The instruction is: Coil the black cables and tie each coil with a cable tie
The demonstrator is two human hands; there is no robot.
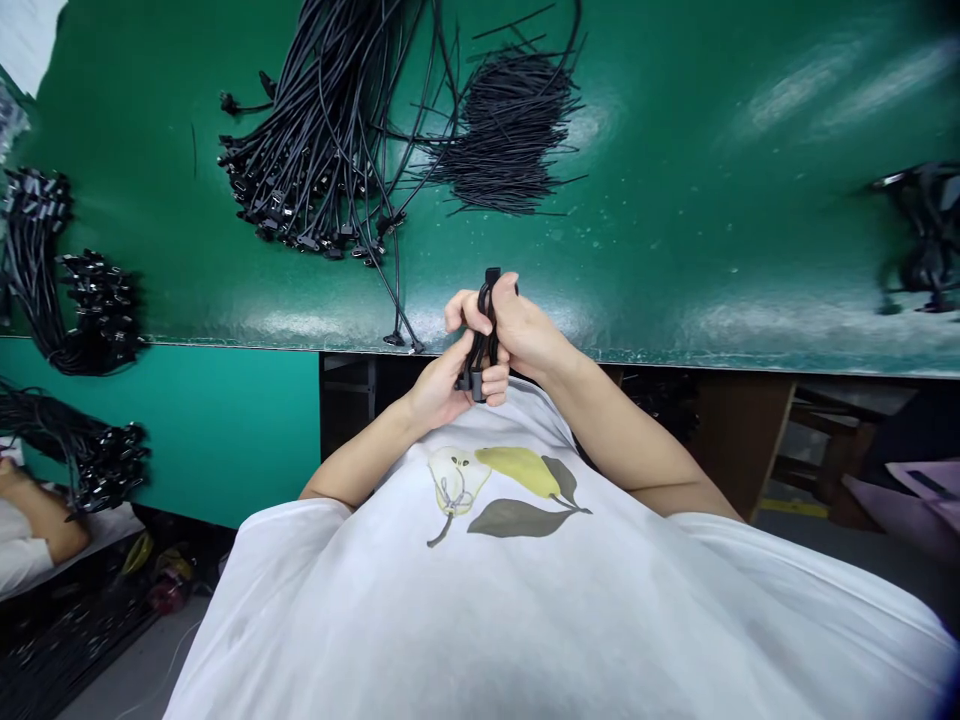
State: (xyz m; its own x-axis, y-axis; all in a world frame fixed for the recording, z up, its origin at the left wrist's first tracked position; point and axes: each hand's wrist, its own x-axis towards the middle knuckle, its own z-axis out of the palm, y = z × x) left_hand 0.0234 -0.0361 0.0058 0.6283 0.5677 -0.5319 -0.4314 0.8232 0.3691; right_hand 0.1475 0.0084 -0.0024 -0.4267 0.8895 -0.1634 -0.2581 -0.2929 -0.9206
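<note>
Both my hands meet just below the front edge of the green table (675, 200), in front of my white shirt. They grip a folded bundle of black cable (484, 330). My right hand (517, 325) wraps round the upper part of the bundle, with the looped end sticking out above the fingers. My left hand (450, 385) closes round the lower end from the left. Beyond them on the table lie a big heap of black cables with connectors (322, 150) and a pile of thin black ties (510, 130).
More black cable bundles (82, 310) lie at the table's left edge, others (90, 450) hang lower left. A blurred black cable bundle (926, 235) sits far right. Another person's arm (37, 520) shows at the left edge. Under the table are wooden furniture parts (757, 440).
</note>
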